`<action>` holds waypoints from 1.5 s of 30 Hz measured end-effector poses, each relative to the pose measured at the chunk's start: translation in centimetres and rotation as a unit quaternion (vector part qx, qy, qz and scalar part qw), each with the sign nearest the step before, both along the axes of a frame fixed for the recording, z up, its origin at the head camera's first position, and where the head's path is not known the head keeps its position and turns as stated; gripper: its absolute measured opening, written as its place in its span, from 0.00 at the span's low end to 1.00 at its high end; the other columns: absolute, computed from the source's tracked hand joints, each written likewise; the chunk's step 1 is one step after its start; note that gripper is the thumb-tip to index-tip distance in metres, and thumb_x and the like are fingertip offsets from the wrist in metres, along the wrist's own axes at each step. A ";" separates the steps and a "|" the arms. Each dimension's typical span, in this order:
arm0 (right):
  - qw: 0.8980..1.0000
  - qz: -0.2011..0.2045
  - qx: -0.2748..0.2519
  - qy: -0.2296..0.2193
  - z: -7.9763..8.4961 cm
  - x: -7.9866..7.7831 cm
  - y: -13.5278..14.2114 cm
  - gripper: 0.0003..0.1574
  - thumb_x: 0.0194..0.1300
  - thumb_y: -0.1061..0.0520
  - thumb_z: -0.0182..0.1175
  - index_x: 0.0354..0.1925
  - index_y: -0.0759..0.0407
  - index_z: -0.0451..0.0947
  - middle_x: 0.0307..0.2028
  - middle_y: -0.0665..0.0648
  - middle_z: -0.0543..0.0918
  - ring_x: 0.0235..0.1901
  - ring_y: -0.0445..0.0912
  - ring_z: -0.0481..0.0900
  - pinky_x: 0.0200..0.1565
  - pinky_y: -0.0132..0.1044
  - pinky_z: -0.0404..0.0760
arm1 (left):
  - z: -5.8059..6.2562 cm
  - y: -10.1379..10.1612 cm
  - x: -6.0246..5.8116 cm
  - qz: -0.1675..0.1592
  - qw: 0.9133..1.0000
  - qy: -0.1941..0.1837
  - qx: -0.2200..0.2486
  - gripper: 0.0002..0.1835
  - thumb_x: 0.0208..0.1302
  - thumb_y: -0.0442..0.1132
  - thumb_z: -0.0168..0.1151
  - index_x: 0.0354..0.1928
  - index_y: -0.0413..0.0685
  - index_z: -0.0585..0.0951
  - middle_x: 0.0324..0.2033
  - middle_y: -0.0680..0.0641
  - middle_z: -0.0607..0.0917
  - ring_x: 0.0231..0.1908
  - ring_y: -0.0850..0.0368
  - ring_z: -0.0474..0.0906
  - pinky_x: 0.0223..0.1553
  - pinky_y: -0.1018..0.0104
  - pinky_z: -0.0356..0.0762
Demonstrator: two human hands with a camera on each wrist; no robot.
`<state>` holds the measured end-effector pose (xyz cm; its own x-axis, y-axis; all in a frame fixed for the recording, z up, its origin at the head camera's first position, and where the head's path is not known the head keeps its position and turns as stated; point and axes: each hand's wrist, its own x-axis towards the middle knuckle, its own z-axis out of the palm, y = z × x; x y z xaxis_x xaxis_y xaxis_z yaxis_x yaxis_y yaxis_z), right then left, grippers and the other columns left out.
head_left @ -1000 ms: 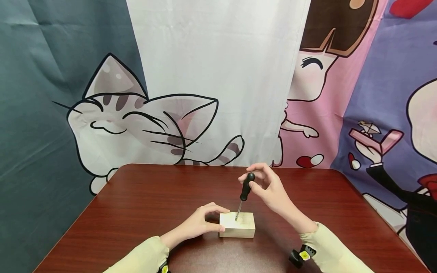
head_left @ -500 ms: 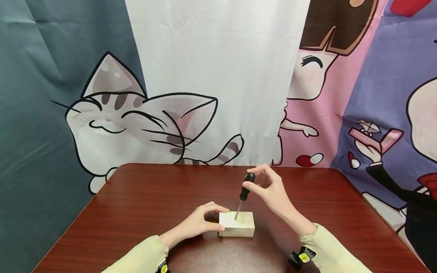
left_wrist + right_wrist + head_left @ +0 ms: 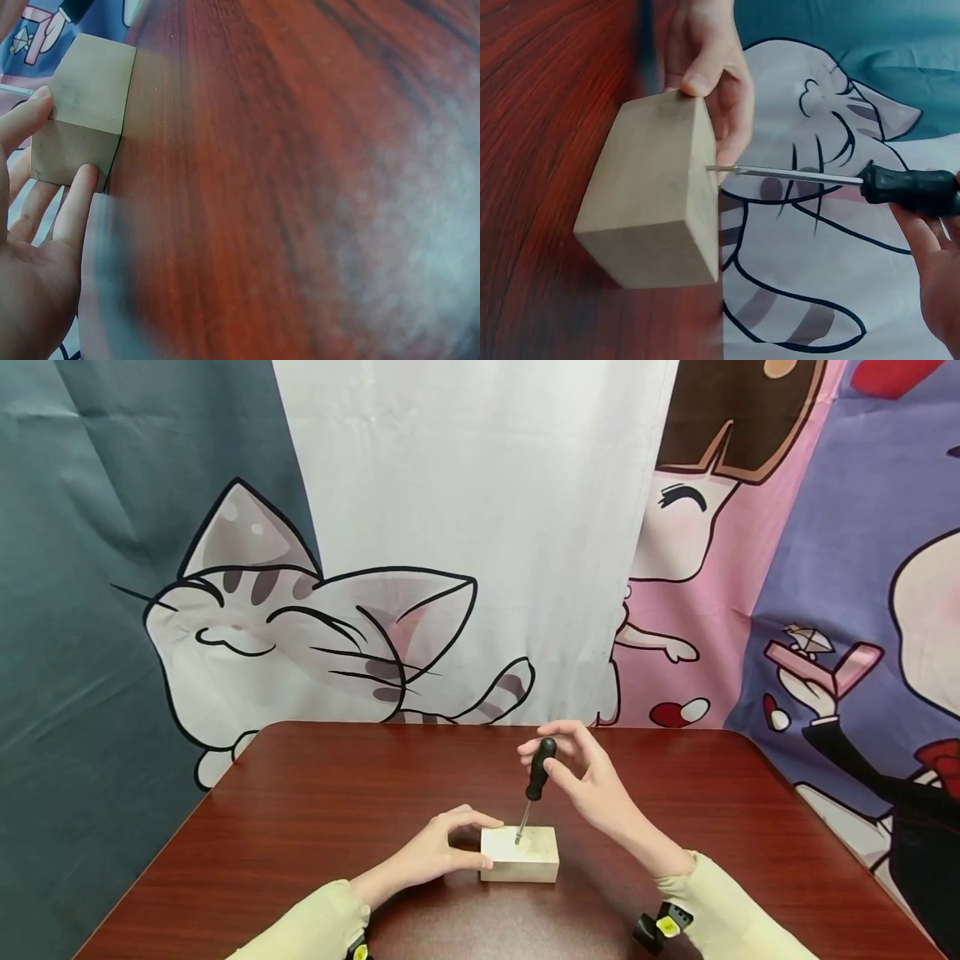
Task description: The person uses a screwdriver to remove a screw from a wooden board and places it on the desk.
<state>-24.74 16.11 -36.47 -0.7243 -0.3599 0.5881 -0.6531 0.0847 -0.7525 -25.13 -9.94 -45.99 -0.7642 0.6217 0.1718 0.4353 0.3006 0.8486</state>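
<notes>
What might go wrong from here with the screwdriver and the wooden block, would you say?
The screwdriver leans rather than standing upright over the wooden block, so it might slip off what looks like a small screw.
The left hand grips only one end of the block, so the block could twist if the right hand turns hard.
The left hand is also close to the screw, so a slip might nick it.
</notes>
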 end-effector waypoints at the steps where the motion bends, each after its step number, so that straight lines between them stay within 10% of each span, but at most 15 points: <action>1: 1.000 -0.001 -0.004 0.003 0.0 0.1 -0.1 0.19 0.70 0.68 0.55 0.58 0.61 0.68 0.49 0.56 0.86 0.48 0.47 0.86 0.54 0.33 0.81 | 0.0 0.0 0.0 -0.001 1.000 -0.002 0.000 0.28 0.56 0.48 0.74 0.60 0.54 0.80 0.50 0.55 0.82 0.51 0.63 0.81 0.55 0.65 0.76; 11: 0.996 -0.085 -0.031 -0.016 -0.4 0.8 -1.0 0.25 0.61 0.65 0.68 0.55 0.56 0.73 0.35 0.59 0.82 0.26 0.43 0.81 0.31 0.32 0.80 | 0.1 -0.1 -0.1 -0.003 1.000 0.007 0.003 0.28 0.56 0.48 0.74 0.60 0.52 0.80 0.50 0.54 0.82 0.51 0.63 0.81 0.55 0.65 0.77; 28: 1.000 -0.009 0.000 0.003 -0.6 0.3 -0.3 0.27 0.71 0.68 0.54 0.65 0.55 0.68 0.49 0.57 0.85 0.49 0.46 0.86 0.51 0.34 0.83 | 0.0 -0.1 -0.1 0.002 1.000 0.003 -0.002 0.28 0.56 0.49 0.74 0.60 0.54 0.80 0.50 0.55 0.82 0.51 0.63 0.81 0.55 0.65 0.76; 38: 0.994 -0.091 -0.042 -0.038 -1.2 0.3 -0.9 0.24 0.62 0.64 0.67 0.56 0.58 0.76 0.39 0.54 0.83 0.34 0.39 0.83 0.36 0.32 0.83 | -0.1 -0.1 -0.1 0.001 1.000 0.004 -0.002 0.28 0.56 0.49 0.74 0.60 0.55 0.81 0.50 0.55 0.83 0.51 0.64 0.81 0.55 0.65 0.76; 45: 0.997 -0.067 -0.010 -0.046 -0.5 0.3 -0.5 0.27 0.65 0.60 0.65 0.62 0.49 0.76 0.42 0.56 0.87 0.41 0.43 0.87 0.43 0.34 0.85 | -0.3 -0.1 -0.2 0.004 1.000 0.001 -0.006 0.28 0.56 0.50 0.74 0.60 0.57 0.80 0.49 0.56 0.82 0.50 0.64 0.80 0.55 0.65 0.75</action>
<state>-24.40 15.65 -36.96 -0.8159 -0.2460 0.5233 -0.5656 0.1513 -0.8107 -25.35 -10.06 -46.26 -0.7684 0.6182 0.1652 0.4341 0.3139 0.8444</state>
